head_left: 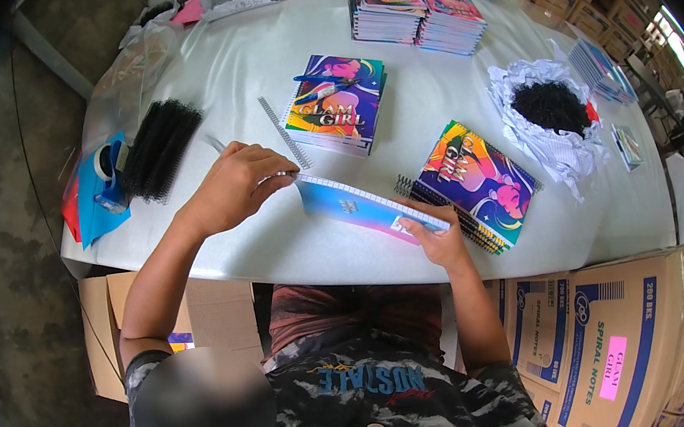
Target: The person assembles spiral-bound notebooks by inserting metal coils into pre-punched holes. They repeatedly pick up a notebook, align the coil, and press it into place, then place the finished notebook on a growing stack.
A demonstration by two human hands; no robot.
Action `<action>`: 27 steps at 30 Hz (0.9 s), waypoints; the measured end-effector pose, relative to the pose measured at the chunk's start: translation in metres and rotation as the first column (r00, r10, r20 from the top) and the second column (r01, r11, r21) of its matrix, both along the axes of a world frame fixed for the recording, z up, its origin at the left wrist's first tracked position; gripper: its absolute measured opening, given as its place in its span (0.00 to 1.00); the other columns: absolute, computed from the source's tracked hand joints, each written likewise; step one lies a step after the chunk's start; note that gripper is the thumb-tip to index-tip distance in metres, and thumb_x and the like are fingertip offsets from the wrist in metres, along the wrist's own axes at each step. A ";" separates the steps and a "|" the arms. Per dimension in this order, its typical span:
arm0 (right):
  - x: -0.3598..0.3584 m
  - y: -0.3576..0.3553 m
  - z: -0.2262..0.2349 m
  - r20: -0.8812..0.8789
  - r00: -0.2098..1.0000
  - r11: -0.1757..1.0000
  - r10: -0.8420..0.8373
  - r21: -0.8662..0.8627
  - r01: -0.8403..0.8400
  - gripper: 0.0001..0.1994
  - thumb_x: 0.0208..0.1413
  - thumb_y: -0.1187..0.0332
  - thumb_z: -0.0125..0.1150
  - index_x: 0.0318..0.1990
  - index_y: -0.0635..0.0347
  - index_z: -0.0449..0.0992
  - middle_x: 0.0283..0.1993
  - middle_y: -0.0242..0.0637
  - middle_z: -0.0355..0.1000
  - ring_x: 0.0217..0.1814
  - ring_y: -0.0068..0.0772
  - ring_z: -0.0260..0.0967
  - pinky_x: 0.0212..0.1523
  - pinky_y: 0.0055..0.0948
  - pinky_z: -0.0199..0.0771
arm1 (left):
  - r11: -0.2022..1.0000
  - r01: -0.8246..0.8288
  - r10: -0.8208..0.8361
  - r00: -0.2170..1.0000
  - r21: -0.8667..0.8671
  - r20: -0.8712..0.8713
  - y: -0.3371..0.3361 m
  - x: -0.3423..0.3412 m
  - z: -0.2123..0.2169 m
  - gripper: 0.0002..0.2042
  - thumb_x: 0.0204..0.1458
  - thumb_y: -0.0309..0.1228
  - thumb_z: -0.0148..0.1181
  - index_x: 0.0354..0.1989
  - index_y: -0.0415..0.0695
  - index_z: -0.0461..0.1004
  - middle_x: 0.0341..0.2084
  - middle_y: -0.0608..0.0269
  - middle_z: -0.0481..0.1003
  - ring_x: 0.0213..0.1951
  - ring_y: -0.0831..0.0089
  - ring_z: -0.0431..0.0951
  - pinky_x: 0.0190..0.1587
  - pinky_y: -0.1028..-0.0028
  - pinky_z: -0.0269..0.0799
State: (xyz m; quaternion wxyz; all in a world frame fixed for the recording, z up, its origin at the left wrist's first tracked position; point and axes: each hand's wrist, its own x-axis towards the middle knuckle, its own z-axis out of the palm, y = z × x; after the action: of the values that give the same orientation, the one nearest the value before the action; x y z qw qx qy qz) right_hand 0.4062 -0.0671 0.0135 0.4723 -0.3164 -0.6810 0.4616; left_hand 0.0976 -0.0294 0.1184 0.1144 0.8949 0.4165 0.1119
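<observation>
My right hand (438, 240) grips one end of a notebook (358, 209) with a blue-to-pink cover, thumb on top. The notebook is tilted, its punched edge facing up. At its other end, my left hand (241, 183) is closed, fingertips pinching what looks like a spiral binding coil (216, 143) at the notebook's corner; the fingers hide most of it. A loose spiral coil (285, 132) lies just beyond. Near it sits a stack of colourful notebooks (335, 117) with blue pens (319, 89) on top. Beside my right hand is another stack of spiral notebooks (477, 181).
A bundle of black coils (162, 150) lies at the left, next to a tape roll (106, 166) on blue material. At the right, crumpled white paper (551, 160) holds black coils (549, 110). Tall notebook stacks (417, 19) stand far back. Cardboard boxes (619, 350) flank me below the table.
</observation>
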 end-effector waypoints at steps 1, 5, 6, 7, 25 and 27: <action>0.000 0.000 0.000 0.048 0.999 0.998 -0.004 0.062 0.001 0.16 0.49 0.82 0.54 0.48 0.67 0.73 0.47 0.42 0.73 0.45 0.28 0.72 0.46 0.23 0.70 | 0.993 -0.083 0.075 0.994 -0.088 -0.083 -0.003 0.004 0.009 0.15 0.43 0.32 0.64 0.41 0.47 0.72 0.50 0.58 0.65 0.50 0.62 0.66 0.49 0.69 0.59; -0.006 -0.005 -0.006 0.088 0.991 0.967 -0.104 0.241 0.080 0.19 0.45 0.84 0.54 0.47 0.66 0.73 0.47 0.44 0.73 0.47 0.36 0.73 0.47 0.25 0.71 | 0.793 -0.141 0.183 0.983 0.593 -0.012 -0.012 0.025 -0.004 0.27 0.43 0.45 0.63 0.50 0.42 0.68 0.55 0.48 0.61 0.59 0.49 0.56 0.58 0.53 0.48; -0.010 -0.006 -0.007 0.063 0.990 0.953 -0.123 0.287 0.100 0.19 0.45 0.84 0.53 0.47 0.66 0.73 0.47 0.44 0.73 0.47 0.37 0.73 0.47 0.26 0.71 | 0.790 -0.184 0.200 0.979 0.585 0.038 -0.016 0.022 -0.027 0.30 0.43 0.49 0.60 0.52 0.42 0.66 0.57 0.49 0.60 0.60 0.49 0.54 0.59 0.50 0.43; -0.015 -0.010 -0.007 0.049 0.993 0.952 -0.103 0.293 0.084 0.19 0.43 0.85 0.53 0.47 0.66 0.73 0.46 0.45 0.73 0.47 0.38 0.73 0.47 0.26 0.71 | 0.788 -0.229 0.218 0.972 0.571 0.088 -0.020 0.015 -0.070 0.34 0.43 0.54 0.57 0.54 0.41 0.64 0.58 0.49 0.58 0.61 0.49 0.52 0.60 0.47 0.39; -0.052 -0.036 -0.005 0.027 0.998 0.879 -0.065 0.475 0.045 0.18 0.43 0.80 0.61 0.45 0.68 0.74 0.43 0.50 0.73 0.46 0.43 0.73 0.43 0.30 0.75 | 0.609 -0.476 0.137 0.851 0.635 0.506 -0.026 -0.018 -0.128 0.49 0.45 0.68 0.36 0.61 0.29 0.48 0.63 0.35 0.38 0.65 0.43 0.33 0.62 0.47 0.21; -0.047 -0.034 -0.003 0.023 0.994 0.868 -0.109 0.489 0.084 0.14 0.46 0.79 0.59 0.43 0.70 0.75 0.42 0.53 0.73 0.44 0.44 0.74 0.44 0.31 0.74 | 0.569 0.076 -0.100 0.995 0.819 -0.022 -0.062 -0.005 -0.142 0.54 0.39 0.68 0.48 0.60 0.25 0.46 0.59 0.26 0.41 0.63 0.39 0.39 0.61 0.46 0.28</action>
State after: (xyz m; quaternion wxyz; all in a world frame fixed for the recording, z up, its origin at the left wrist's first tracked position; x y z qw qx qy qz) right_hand 0.3591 -0.1011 0.0103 0.5419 -0.2323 -0.7703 0.2429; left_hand 0.0929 -0.0913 -0.0238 -0.3004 0.8646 0.2713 0.2976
